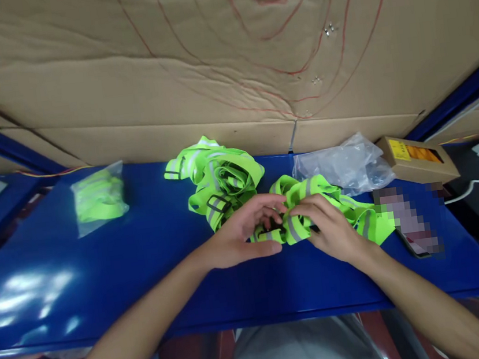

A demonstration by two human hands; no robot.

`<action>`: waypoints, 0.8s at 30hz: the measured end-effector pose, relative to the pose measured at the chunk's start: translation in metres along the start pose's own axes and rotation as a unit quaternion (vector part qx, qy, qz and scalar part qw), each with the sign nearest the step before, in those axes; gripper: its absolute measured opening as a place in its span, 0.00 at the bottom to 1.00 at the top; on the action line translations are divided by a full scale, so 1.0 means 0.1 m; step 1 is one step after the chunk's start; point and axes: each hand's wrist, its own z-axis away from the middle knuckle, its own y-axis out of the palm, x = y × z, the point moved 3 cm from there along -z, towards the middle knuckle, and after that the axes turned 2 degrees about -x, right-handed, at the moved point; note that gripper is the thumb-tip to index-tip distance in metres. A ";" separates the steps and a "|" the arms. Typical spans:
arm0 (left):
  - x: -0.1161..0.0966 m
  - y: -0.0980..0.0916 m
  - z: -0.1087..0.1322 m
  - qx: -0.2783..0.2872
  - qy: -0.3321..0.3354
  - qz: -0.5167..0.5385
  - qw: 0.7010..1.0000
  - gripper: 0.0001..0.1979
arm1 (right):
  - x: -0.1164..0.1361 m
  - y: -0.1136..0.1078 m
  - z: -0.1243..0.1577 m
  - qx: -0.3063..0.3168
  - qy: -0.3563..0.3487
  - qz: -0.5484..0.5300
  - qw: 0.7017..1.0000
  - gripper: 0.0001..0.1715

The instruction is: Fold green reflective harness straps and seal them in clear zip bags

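Note:
A fluorescent green reflective strap point(366, 219) with grey stripes lies in loose loops near the middle of the table. My right hand point(330, 229) pinches a loop at its near end; the fingertips are partly hidden. Close by on the left, my left hand point(245, 228) curves around the end of the same strap, its thumb stretched out apart from the fingers. A dark piece, perhaps a buckle, shows dimly between the hands. Just behind my left hand sits another bunched green reflective strap point(244, 167) with a black buckle point(217, 204).
On the left of the blue table point(156, 283) is a clear bag point(100, 198) holding green strap. Crumpled clear plastic bags point(342, 164) lie at back right, beside a cardboard box point(420, 160) with a window. A phone point(415, 228) lies at right. Brown cardboard point(124, 94) lines the back.

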 end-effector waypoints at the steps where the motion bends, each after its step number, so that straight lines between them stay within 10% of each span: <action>1: 0.00 -0.02 -0.01 -0.009 -0.008 -0.030 0.999 0.25 | 0.02 0.00 0.02 -0.018 -0.023 0.022 0.999 0.34; 6: 0.04 -0.08 -0.03 0.010 -0.064 -0.221 0.973 0.23 | 0.11 0.05 0.12 -0.083 -0.101 0.117 0.984 0.23; 13: 0.02 -0.06 0.01 0.017 -0.113 -0.208 0.972 0.28 | 0.19 0.10 0.21 -0.082 -0.103 0.184 0.974 0.19; 18: -0.08 -0.14 0.01 -0.152 -0.070 -0.281 0.945 0.16 | 0.13 0.12 0.10 -0.027 0.015 0.233 0.972 0.27; 24: 0.00 -0.34 0.00 -0.292 -0.039 -0.326 0.898 0.16 | 0.16 0.06 0.06 -0.041 -0.005 0.166 0.985 0.04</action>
